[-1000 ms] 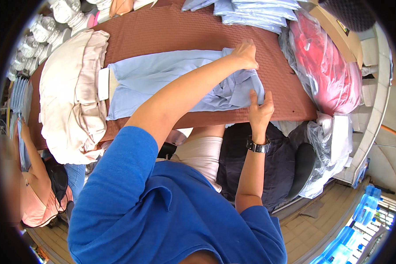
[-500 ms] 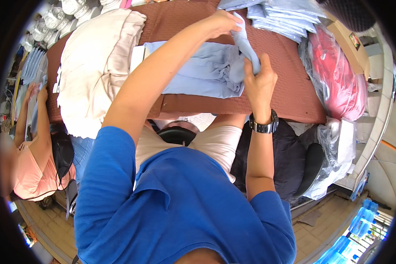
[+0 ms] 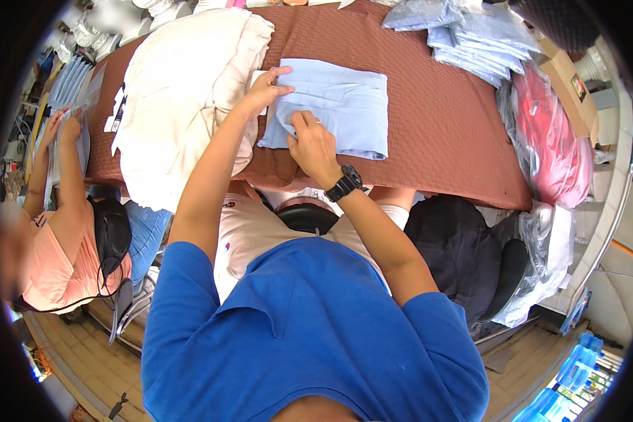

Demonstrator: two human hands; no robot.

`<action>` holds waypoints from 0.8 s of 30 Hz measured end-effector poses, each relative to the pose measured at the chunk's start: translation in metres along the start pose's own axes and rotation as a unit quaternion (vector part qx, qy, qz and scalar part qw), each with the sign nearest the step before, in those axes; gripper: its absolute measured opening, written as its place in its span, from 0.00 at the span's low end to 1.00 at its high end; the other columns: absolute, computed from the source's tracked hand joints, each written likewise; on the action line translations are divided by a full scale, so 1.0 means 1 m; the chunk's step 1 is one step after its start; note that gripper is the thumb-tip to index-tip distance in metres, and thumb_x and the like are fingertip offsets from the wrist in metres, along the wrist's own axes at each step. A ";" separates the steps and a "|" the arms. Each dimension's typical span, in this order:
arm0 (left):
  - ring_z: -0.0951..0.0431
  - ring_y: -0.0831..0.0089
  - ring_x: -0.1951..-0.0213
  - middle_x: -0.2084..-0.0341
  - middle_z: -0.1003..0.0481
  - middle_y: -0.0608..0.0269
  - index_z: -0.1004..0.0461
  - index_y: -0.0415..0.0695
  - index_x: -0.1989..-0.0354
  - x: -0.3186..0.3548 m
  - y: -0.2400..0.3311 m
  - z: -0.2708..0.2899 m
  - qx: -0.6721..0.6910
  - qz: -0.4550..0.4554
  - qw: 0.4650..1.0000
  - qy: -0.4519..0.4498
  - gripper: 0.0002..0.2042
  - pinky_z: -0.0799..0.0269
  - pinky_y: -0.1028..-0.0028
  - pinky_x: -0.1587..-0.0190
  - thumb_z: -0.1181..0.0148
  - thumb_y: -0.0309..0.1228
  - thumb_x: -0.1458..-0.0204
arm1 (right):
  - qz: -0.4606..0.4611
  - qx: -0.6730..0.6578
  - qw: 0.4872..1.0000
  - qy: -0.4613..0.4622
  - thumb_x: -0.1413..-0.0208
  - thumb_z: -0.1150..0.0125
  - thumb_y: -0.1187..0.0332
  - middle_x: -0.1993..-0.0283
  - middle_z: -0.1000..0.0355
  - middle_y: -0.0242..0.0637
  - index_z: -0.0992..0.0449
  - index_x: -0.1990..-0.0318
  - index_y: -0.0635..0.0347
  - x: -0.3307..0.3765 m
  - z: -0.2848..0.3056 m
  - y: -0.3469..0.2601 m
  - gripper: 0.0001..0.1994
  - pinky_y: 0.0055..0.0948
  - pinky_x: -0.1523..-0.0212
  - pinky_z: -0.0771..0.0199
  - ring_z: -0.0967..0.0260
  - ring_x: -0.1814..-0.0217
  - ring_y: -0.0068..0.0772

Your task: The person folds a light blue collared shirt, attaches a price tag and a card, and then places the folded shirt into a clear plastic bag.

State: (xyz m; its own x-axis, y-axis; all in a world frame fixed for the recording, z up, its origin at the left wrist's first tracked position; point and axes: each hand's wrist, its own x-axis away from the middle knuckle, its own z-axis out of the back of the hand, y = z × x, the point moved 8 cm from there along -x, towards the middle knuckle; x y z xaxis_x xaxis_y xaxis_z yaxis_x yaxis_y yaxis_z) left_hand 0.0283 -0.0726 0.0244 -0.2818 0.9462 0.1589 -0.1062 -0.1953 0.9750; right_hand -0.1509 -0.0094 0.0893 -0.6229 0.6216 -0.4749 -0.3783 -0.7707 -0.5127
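Observation:
A light blue garment (image 3: pixel 344 105) lies on the brown-covered table in front of me, folded into a rough rectangle with some creases. Over its upper left corner is my left hand (image 3: pixel 266 91), thumb and forefinger stretched apart on the cloth. My right hand (image 3: pixel 314 149), with a black watch on the wrist, bears on the garment's lower left part. Its fingers are bent and the thumb sits close to them, gathering a bit of fabric. A white edge (image 3: pixel 256 77) of something flat shows beside the left hand, mostly covered.
A large pile of cream cloth (image 3: pixel 183 98) fills the table's left side. Bagged light blue folded garments (image 3: pixel 478 42) are stacked at the far right, near a red bagged bundle (image 3: pixel 541 126) and a cardboard box (image 3: pixel 570 84). Another person (image 3: pixel 77 239) handles blue cloth at the left.
Both hands have come down and left from the garment's right end, letting go of the raised part. The garment now lies flatter and more compact. The view has shifted slightly.

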 end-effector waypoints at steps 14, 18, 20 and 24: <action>0.24 0.48 0.49 0.48 0.27 0.39 0.31 0.42 0.44 0.044 0.009 0.022 -0.255 -0.143 0.939 0.180 0.20 0.26 0.59 0.48 0.35 0.25 0.45 | -0.026 -0.123 0.990 0.061 0.33 0.44 0.62 0.51 0.23 0.48 0.20 0.55 0.62 -0.035 0.070 0.049 0.12 0.47 0.45 0.28 0.27 0.47 0.54; 0.21 0.43 0.58 0.63 0.24 0.41 0.34 0.44 0.47 0.063 -0.004 0.006 -0.269 -0.013 0.954 0.129 0.21 0.26 0.56 0.50 0.33 0.29 0.46 | -0.038 0.111 0.991 0.058 0.35 0.41 0.63 0.39 0.27 0.43 0.20 0.46 0.56 -0.030 0.102 0.136 0.14 0.47 0.40 0.30 0.32 0.38 0.54; 0.22 0.53 0.67 0.73 0.26 0.52 0.34 0.41 0.50 0.066 0.002 0.002 -0.233 -0.066 0.961 0.134 0.19 0.27 0.61 0.60 0.32 0.28 0.46 | -0.016 0.086 0.996 0.026 0.36 0.40 0.61 0.34 0.31 0.43 0.22 0.42 0.53 -0.020 0.083 0.134 0.17 0.49 0.36 0.33 0.37 0.33 0.55; 0.24 0.62 0.72 0.77 0.27 0.58 0.33 0.38 0.53 0.083 0.012 0.007 -0.227 -0.059 0.964 0.129 0.18 0.27 0.67 0.67 0.31 0.24 0.48 | -0.002 0.124 0.992 0.014 0.36 0.40 0.54 0.26 0.40 0.43 0.26 0.36 0.49 0.000 0.059 0.120 0.23 0.55 0.30 0.43 0.46 0.25 0.55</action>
State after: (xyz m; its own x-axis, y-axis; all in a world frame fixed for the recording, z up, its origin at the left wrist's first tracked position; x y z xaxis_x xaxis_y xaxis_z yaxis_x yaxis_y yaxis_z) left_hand 0.0103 0.0058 0.0504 -0.4633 0.8848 -0.0495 -0.5417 -0.2385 0.8060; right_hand -0.2367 -0.1105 0.0705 -0.6030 0.6252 -0.4955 -0.5394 -0.7771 -0.3241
